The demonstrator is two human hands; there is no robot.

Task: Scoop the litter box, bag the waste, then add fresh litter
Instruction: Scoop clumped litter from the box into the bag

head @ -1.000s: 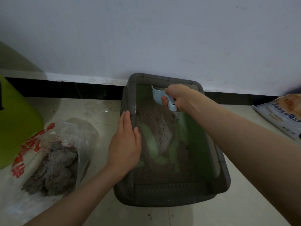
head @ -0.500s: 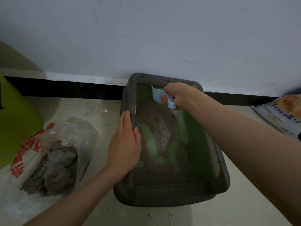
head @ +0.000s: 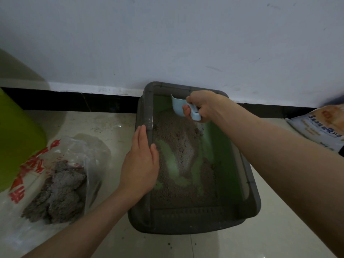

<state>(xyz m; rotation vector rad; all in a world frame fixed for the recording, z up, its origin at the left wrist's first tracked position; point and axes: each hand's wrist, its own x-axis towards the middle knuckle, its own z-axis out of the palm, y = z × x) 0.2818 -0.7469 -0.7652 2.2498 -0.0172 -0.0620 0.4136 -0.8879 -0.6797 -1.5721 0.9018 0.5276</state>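
A dark grey litter box (head: 249, 198) with a green inside stands on the floor against the wall. Grey litter (head: 178, 146) covers part of its bottom, with bare green streaks showing. My right hand (head: 204, 104) grips the handle of a light blue scoop (head: 179, 107) at the box's far end, just above the litter. My left hand (head: 141, 164) rests flat on the box's left rim, fingers straight. To the left, a clear plastic bag (head: 78, 157) with red print lies on the floor and holds clumped grey waste (head: 57, 192).
A white and blue bag of fresh litter (head: 320, 127) lies at the right edge. A lime-green object (head: 16, 138) stands at the far left. A black skirting strip (head: 74, 101) runs along the wall. Pale tiled floor, speckled with grit, surrounds the box.
My right hand and the scoop have shifted very slightly at the far end of the box. The left hand has stayed on the rim.
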